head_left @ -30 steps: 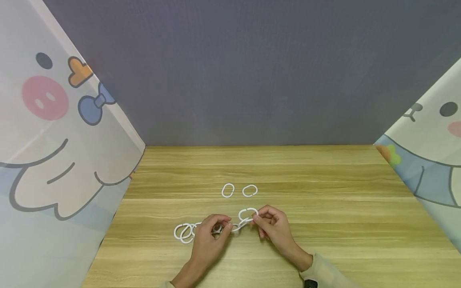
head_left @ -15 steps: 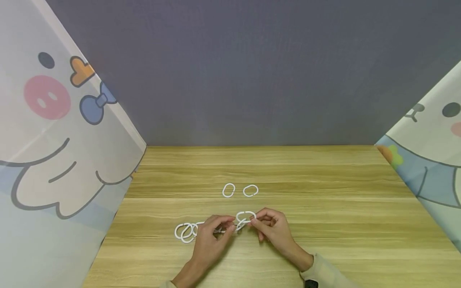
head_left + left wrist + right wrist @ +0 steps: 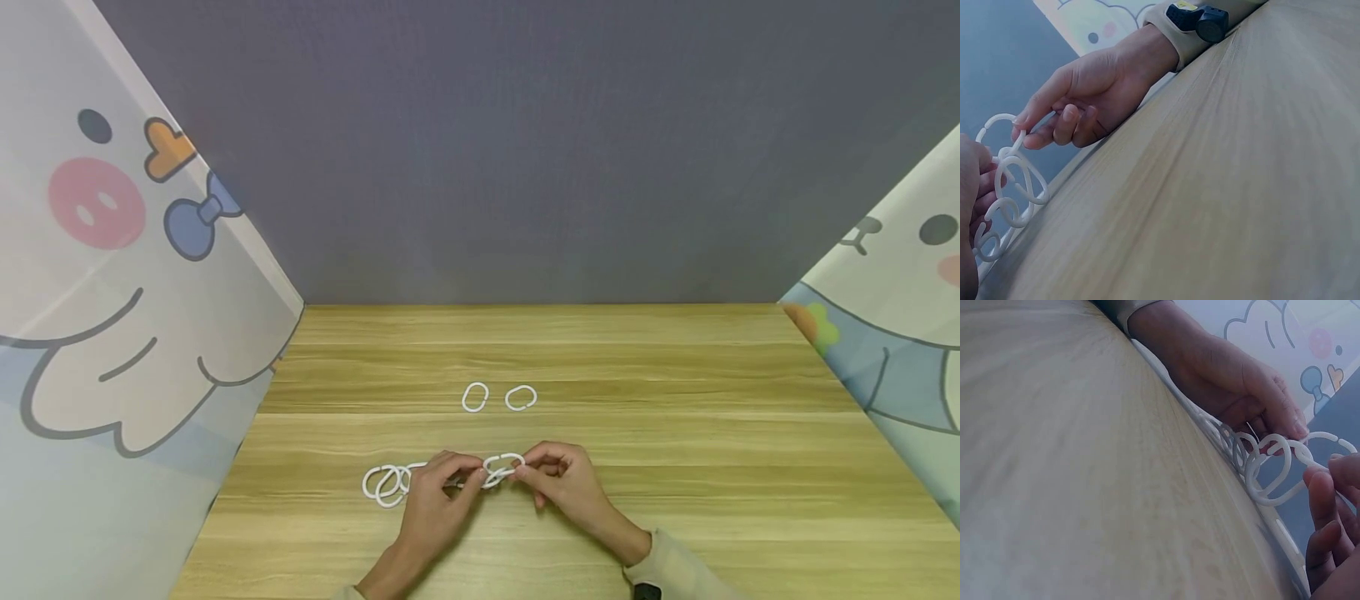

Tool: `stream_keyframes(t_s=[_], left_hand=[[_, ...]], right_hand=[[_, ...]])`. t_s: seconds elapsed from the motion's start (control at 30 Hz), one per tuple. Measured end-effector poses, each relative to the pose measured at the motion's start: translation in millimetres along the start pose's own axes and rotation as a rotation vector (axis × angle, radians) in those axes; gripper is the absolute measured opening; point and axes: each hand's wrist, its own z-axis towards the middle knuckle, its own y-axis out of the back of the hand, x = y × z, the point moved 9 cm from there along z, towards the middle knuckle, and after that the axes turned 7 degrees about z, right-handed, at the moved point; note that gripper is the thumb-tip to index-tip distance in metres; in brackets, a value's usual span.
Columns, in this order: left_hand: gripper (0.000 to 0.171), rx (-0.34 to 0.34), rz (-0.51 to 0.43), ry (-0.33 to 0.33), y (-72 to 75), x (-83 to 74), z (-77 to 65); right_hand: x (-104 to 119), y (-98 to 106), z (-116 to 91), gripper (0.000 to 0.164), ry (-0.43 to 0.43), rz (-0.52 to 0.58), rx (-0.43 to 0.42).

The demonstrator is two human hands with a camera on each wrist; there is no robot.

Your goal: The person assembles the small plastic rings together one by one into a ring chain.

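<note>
Several white oval plastic chain links (image 3: pixel 367 486) hang together in a chain that runs under my left hand (image 3: pixel 438 500) in the head view. Thumb and index finger of this hand pinch a link near the chain's right end. Close by on the right, my right hand (image 3: pixel 566 485) pinches a white link (image 3: pixel 514 455) that has a small gap in its side. That link overlaps the chain's end; in the right wrist view, a looped link (image 3: pixel 1266 501) hangs below the left fingertips. The left palm hides the chain's middle.
Beyond the hands, two loose white links lie on the wooden table (image 3: pixel 675 375): a left one (image 3: pixel 464 400) and a right one (image 3: pixel 507 400). A grey wall (image 3: pixel 540 167) borders the far edge. Cartoon-printed panels (image 3: pixel 150 333) stand at both sides. A black device (image 3: pixel 1210 24) sits on the right wrist.
My right hand has moved left and slightly nearer with its link, closing the space to my left hand. The left hand has hardly moved. Both loose links lie where they were.
</note>
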Motion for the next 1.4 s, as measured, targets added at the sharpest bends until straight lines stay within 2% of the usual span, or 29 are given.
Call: stream_keyframes(t_s=[0.23, 0.37, 0.5, 0.83, 1.13, 1.4], left_hand=[[0.016, 0.000, 0.019, 0.012, 1.0, 0.3, -0.3], [0.018, -0.020, 0.052, 0.033, 3.4, 0.9, -0.1], [0.020, -0.043, 0.063, 0.035, 5.6, 1.2, -0.1], [0.020, -0.048, 0.070, 0.010, 5.7, 0.7, 0.0], [0.019, -0.034, 0.061, 0.031, 4.4, 2.6, 0.5], [0.017, -0.034, 0.066, 0.022, 5.1, 0.9, 1.0]], right_hand=[[0.5, 0.4, -0.7, 0.004, 0.013, -0.068, -0.003], [0.3, 2.1, -1.6, 0.008, 0.004, -0.092, -0.018], [5.6, 5.1, -0.3, 0.010, 0.032, -0.106, -0.040], [9.2, 25.7, 8.4, 0.011, 0.090, -0.180, -0.152], [8.4, 37.8, 25.6, 0.016, 0.135, -0.366, -0.182], [9.8, 44.0, 41.2, 0.024, 0.169, -0.481, -0.216]])
